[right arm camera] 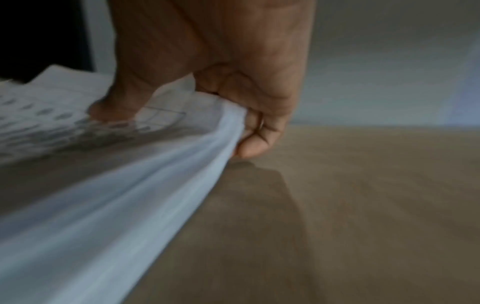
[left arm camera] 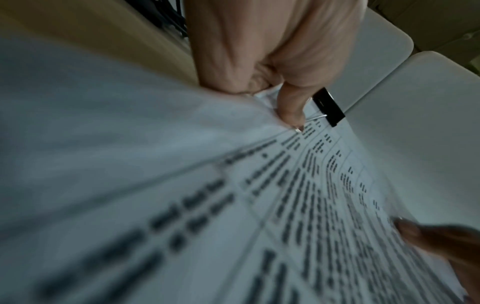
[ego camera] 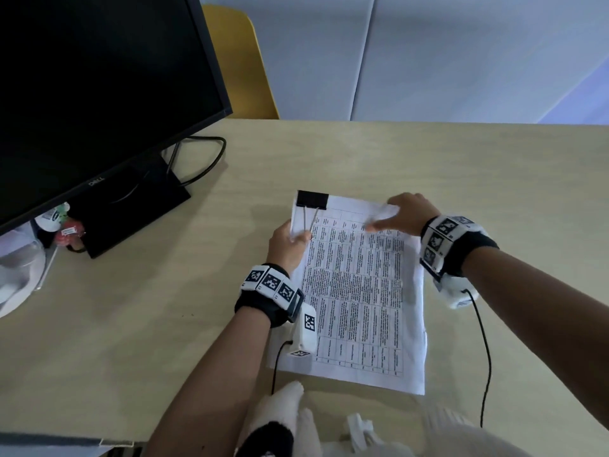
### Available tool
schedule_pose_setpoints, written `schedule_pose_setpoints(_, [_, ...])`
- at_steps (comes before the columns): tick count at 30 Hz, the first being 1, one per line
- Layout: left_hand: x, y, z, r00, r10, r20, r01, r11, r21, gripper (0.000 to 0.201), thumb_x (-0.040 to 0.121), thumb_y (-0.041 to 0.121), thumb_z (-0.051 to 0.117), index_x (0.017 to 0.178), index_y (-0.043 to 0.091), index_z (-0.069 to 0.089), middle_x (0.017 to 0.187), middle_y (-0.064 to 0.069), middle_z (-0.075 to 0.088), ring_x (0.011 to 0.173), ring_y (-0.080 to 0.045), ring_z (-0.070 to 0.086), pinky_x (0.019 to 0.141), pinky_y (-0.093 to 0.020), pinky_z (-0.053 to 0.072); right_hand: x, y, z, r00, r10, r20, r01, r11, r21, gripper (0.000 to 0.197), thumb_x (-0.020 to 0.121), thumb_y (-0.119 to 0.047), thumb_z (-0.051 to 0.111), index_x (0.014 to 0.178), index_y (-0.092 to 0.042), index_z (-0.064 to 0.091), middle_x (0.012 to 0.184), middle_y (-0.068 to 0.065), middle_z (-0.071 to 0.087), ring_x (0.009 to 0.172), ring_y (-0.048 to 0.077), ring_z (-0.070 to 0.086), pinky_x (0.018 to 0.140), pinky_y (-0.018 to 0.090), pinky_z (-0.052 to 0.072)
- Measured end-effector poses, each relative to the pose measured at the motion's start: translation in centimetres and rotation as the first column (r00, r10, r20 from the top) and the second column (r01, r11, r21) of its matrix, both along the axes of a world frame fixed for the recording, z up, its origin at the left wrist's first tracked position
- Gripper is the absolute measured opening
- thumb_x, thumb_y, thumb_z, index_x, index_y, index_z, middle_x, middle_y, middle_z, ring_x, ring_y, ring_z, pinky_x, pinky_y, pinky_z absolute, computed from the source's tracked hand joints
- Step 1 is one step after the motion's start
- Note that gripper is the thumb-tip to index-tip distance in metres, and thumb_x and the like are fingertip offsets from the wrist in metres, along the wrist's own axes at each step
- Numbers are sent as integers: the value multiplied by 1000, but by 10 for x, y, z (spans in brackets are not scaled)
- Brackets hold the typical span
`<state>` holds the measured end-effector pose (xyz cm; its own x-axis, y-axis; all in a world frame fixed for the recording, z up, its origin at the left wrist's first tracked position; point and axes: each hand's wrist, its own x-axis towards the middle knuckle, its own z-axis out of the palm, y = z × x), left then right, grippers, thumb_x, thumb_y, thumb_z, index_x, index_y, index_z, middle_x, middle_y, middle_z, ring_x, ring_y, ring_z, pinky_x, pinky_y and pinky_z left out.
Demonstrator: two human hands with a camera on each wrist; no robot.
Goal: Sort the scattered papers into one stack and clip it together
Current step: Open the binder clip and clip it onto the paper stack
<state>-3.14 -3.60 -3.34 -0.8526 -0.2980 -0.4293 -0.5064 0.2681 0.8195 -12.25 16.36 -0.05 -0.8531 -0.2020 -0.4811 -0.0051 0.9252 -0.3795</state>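
A stack of printed papers (ego camera: 356, 291) lies on the wooden desk, its top sheet covered with a table of text. A black binder clip (ego camera: 312, 200) clamps the stack's far left corner, its wire handles folded down onto the page. My left hand (ego camera: 290, 240) pinches the stack's left edge just below the clip (left arm camera: 328, 108), thumb on top. My right hand (ego camera: 400, 214) grips the far right corner, thumb pressed on the page and fingers curled under the papers (right arm camera: 145, 181), which lift slightly off the desk there.
A black monitor (ego camera: 99, 87) on its stand with a cable fills the left back. Small clutter sits under its left side. A yellow chair back (ego camera: 240, 61) stands beyond the desk (ego camera: 494, 179). Sensor cables trail from both wrists.
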Motion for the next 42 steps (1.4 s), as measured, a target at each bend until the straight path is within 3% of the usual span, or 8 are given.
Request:
schedule_pose_setpoints(4, [0,2,-3,999,30,24,-30,1000,1,21,93,14,49,110,5,59,108,-12,63,107,-27,58,96,-35,45,21,38,-12,935,-338,107,354,897,-264,52,60,-57,68,79,-12,54,83,9,61,81,24,55,71,34,48])
schedule_pose_setpoints(9, [2,-2,-6,986,159,49,-161,986,49,13,93,12,49,100,12,59,97,-6,59,93,-21,53,89,-30,42,81,33,-34,794,-483,369,607,620,-497,31,91,-17,52,113,4,47,113,26,58,98,37,59,94,57,45])
schedule_pose_setpoints(18, [26,-43,23,953,279,120,-278,960,-26,31,95,5,39,66,17,35,95,-2,39,98,-15,34,88,-30,35,120,-27,-12,944,-309,114,317,762,-565,22,97,-13,37,113,0,29,86,2,45,80,22,50,66,35,51])
schedule_pose_setpoints(23, [65,-114,42,922,358,144,-335,928,-161,35,93,9,40,124,-5,50,132,-21,52,123,-33,49,93,-34,41,131,-96,-4,980,-150,132,200,780,-593,26,97,-14,35,117,2,29,93,10,48,87,29,50,85,51,48])
schedule_pose_setpoints(29, [118,-186,50,896,423,139,-369,880,-299,21,94,8,41,108,-1,55,105,-18,54,110,-33,53,85,-38,41,165,-171,-11,947,-24,320,217,782,-585,30,96,-9,35,122,2,28,107,20,45,94,29,49,94,54,46])
schedule_pose_setpoints(33, [133,-213,49,896,421,140,-351,865,-359,33,95,10,45,62,8,40,68,-10,45,89,-25,42,77,-31,31,187,-196,-21,900,-29,434,281,799,-531,34,93,-8,37,125,0,28,116,21,46,107,36,51,94,56,45])
schedule_pose_setpoints(39, [131,-225,37,940,302,158,-226,900,-372,37,92,17,54,125,-1,52,128,-21,56,118,-35,53,96,-38,42,195,-199,-35,877,-8,480,214,901,-378,18,90,-10,45,105,-1,47,77,12,58,53,18,59,46,27,52])
schedule_pose_setpoints(42, [135,-229,26,915,275,297,-161,920,-356,57,90,25,58,137,-1,38,142,-18,43,128,-34,44,104,-39,37,195,-196,-40,887,-27,462,216,906,-364,11,89,-9,48,89,1,51,58,11,58,43,19,56,54,33,57])
